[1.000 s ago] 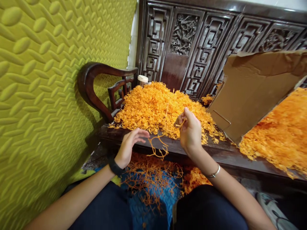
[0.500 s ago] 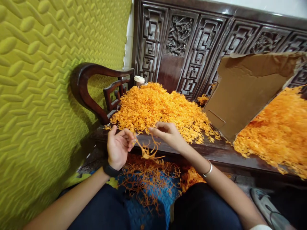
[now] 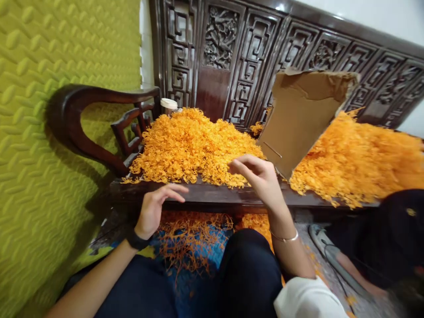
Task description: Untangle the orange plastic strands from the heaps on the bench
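Observation:
A heap of small orange, curly, flower-like pieces (image 3: 195, 145) lies on a dark wooden bench (image 3: 212, 194). My left hand (image 3: 154, 207), with a black band at the wrist, hovers before the bench's front edge; its fingers are stretched out and hold nothing I can see. In front of the heap's right side, my right hand (image 3: 261, 176) is raised with thumb and fingers drawn together. Whatever may be between those fingertips is too small or hidden to name. Below, thin orange branching strands (image 3: 188, 243) lie on a blue sheet (image 3: 217, 251).
A cardboard sheet (image 3: 298, 119) stands upright beside the heap, with a second orange heap (image 3: 367, 154) to its right. The carved backrest (image 3: 213, 88) and curved armrest (image 3: 71, 110) border the bench. Behind the heap is a white-lidded jar (image 3: 168, 105). A person's shoe (image 3: 331, 251) is at right.
The orange branching strands that hung between my hands are gone from them. My left fingers have straightened, and the hands are farther apart. The view has swung right, showing another person's dark clothing.

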A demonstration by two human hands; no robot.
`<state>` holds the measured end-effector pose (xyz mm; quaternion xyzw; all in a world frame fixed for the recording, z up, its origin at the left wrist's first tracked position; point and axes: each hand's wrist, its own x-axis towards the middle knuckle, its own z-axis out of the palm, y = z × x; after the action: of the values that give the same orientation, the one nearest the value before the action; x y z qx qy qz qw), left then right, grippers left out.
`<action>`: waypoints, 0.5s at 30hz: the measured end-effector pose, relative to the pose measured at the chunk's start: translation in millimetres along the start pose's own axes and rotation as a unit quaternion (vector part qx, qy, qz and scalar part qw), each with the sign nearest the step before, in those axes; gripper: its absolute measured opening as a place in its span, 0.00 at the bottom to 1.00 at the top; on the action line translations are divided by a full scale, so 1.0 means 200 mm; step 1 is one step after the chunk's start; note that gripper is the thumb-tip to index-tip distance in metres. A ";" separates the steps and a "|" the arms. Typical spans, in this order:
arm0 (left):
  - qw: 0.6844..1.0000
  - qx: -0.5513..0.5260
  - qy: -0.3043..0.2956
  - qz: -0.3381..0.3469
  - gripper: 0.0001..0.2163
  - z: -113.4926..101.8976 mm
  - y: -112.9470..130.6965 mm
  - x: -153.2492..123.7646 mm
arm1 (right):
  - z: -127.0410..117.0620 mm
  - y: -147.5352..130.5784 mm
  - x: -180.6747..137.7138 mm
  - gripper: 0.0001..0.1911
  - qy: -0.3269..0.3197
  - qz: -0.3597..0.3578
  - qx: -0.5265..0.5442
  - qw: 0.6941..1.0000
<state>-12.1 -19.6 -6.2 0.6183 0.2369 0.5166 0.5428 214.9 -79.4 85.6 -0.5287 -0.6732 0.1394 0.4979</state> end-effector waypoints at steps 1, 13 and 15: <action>0.997 0.038 -0.058 -0.016 0.19 0.01 -0.01 0.00 | -0.06 0.00 -0.05 0.13 -0.018 0.031 0.034 0.999; 0.862 0.366 -0.332 0.115 0.16 0.25 -0.17 0.00 | -0.04 0.65 -0.74 0.21 -0.253 0.232 -0.092 0.935; 0.829 0.416 -0.355 0.117 0.18 0.25 -0.17 0.00 | 0.00 0.73 -0.76 0.15 -0.247 0.239 -0.114 0.932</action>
<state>42.0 -31.5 -32.0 0.9494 0.1463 0.1742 0.2165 290.4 -150.6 -99.1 -0.6760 -0.6402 0.3022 0.2045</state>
